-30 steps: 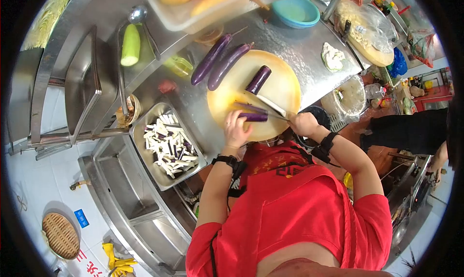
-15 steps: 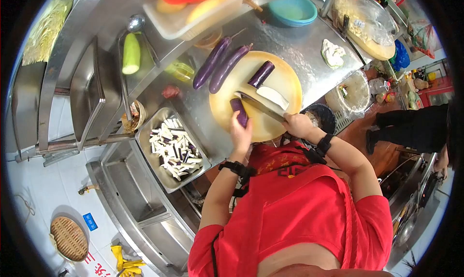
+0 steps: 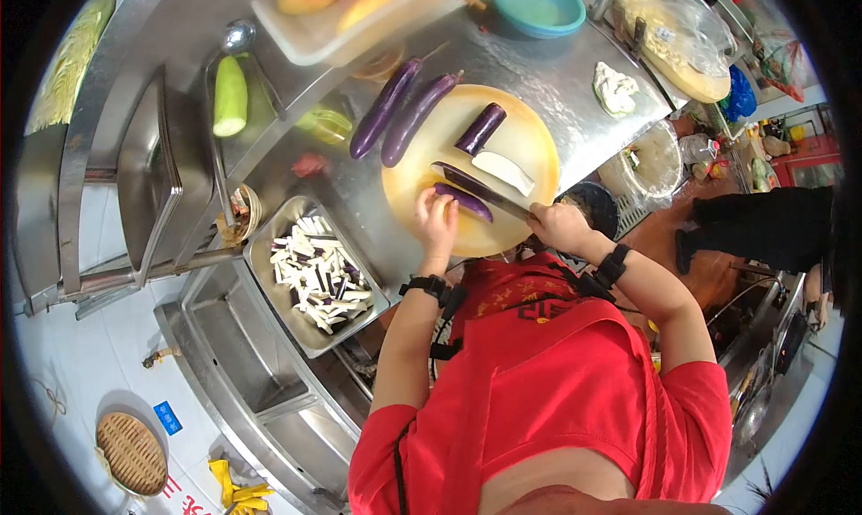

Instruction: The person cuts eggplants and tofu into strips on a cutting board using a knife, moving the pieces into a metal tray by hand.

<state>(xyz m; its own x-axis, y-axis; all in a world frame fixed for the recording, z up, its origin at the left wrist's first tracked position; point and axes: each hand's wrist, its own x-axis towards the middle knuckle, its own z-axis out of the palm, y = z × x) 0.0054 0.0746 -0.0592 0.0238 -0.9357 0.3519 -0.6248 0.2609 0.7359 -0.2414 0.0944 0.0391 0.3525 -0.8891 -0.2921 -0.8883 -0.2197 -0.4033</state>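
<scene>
My right hand [image 3: 561, 226] is closed around the handle of a kitchen knife [image 3: 485, 190], its broad blade lying across the round cutting board [image 3: 409, 196]. My left hand [image 3: 436, 224] pinches the left end of a purple eggplant piece [image 3: 467, 203], which lies along the near side of the blade. Beyond the knife rest a white-faced slice of eggplant [image 3: 503, 171] and a dark eggplant chunk [image 3: 481, 129]. Two whole eggplants [image 3: 384, 111] lie at the board's far left edge. Cut eggplant strips [image 3: 319, 277] fill part of a steel tray [image 3: 259, 256] to the left.
A blue bowl [image 3: 539, 10] and a plastic tub [image 3: 310, 46] stand at the back. A pale green gourd [image 3: 230, 102] lies on the upper shelf. A crumpled white bag [image 3: 615, 90] is on the counter. To the right are a lined bin [image 3: 651, 169] and another person's dark-clothed legs [image 3: 754, 228].
The eggplant piece under my left hand has turned from pointing toward me to lying alongside the blade. My left hand has shifted slightly left. The right hand still grips the knife.
</scene>
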